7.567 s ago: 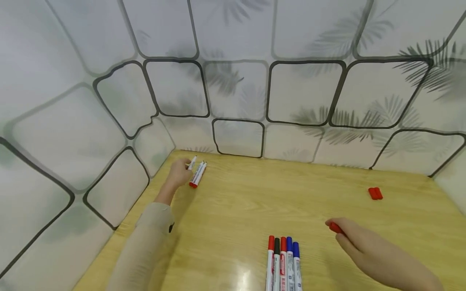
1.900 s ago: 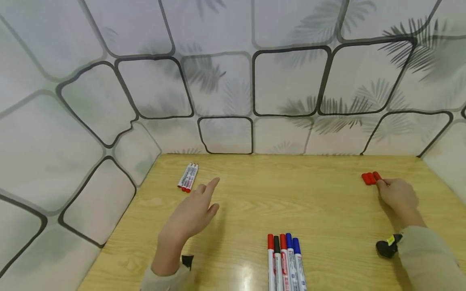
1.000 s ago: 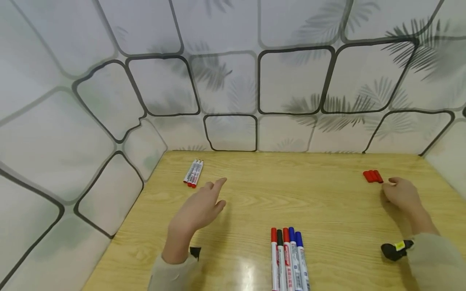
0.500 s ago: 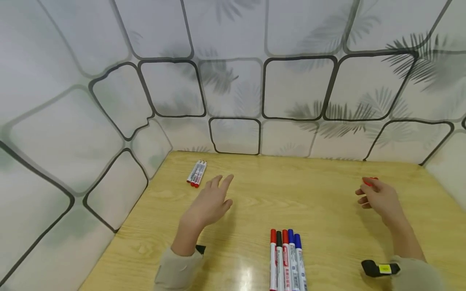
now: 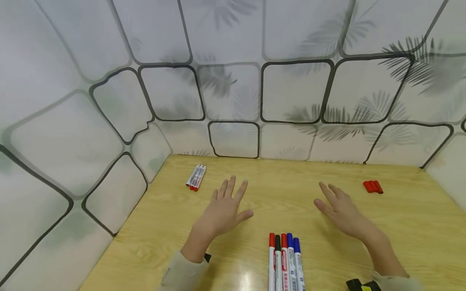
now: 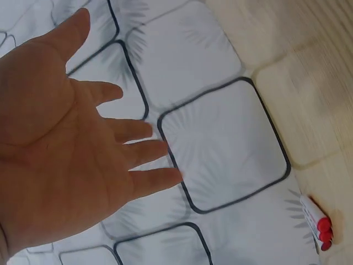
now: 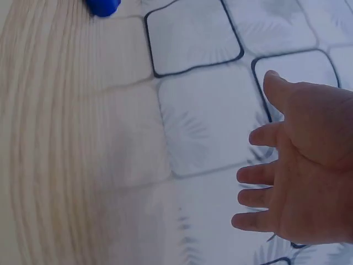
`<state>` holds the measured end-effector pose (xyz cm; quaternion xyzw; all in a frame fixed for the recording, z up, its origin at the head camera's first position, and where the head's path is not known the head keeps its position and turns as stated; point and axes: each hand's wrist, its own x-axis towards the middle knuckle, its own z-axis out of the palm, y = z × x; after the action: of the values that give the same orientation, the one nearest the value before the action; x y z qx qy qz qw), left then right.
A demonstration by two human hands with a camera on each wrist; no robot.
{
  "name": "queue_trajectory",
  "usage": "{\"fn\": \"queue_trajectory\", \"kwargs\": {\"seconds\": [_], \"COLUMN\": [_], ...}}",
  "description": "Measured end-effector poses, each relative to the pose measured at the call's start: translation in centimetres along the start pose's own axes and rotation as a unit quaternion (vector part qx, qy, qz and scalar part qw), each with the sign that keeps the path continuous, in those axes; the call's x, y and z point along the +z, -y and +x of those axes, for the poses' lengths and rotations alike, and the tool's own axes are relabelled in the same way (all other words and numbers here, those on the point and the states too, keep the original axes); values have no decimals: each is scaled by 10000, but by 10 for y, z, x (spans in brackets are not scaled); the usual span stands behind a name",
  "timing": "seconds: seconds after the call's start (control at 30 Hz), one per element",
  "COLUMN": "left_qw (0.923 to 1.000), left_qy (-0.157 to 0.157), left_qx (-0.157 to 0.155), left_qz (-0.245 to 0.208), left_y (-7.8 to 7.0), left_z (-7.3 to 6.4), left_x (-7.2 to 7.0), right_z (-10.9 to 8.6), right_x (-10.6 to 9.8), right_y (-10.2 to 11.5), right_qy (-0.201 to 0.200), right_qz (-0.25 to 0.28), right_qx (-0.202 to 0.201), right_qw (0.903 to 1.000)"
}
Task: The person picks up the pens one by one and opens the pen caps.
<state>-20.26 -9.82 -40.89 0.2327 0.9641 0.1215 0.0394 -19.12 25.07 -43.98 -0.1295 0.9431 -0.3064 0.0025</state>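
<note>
Both hands hover over the table with nothing in them. My left hand has its fingers spread, just right of three uncapped white markers with red ends, lying side by side at the back left. The left wrist view shows its bare palm and those markers' red ends. My right hand, fingers extended, is left of three red caps lying together at the back right. Between the hands, nearer to me, several capped markers lie in a row, with red, black and blue caps.
The wooden table meets a patterned wall at its back and another wall section on the left. A black wrist device sits at the right sleeve. In the right wrist view a blue cap shows at the top.
Earlier the left hand put down a marker and the right hand held a red cap. The third cap now lies beside the others. The right hand has moved left; the left has spread its fingers.
</note>
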Motion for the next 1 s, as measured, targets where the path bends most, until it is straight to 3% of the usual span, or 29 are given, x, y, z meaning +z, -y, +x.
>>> {"fn": "queue_trajectory", "kwargs": {"seconds": [0.17,0.33,0.47,0.63,0.77,1.0], "left_qw": [9977,9907,9777,9536,9457,9486], "left_qy": [650,1281,1934,2710,2872,2785], "left_qx": [171,441,795,1315,1524,1501], "left_qz": [-21,138,208,21,32,-25], "left_y": [-19,-38,-47,-52,-55,-56], "left_z": [-9,-15,-16,-14,-12,-12], "left_x": [5,6,11,21,27,32], "right_z": [-5,-7,-8,-7,-6,-6], "right_x": [1,1,3,5,6,7], "right_y": [18,24,24,22,22,21], "right_qy": [148,272,377,417,456,620], "right_qz": [-171,-221,-246,-331,-383,-332], "right_qx": [-165,-206,-181,-159,-54,124], "right_qw": [9996,9992,9988,9985,9982,9974]}}
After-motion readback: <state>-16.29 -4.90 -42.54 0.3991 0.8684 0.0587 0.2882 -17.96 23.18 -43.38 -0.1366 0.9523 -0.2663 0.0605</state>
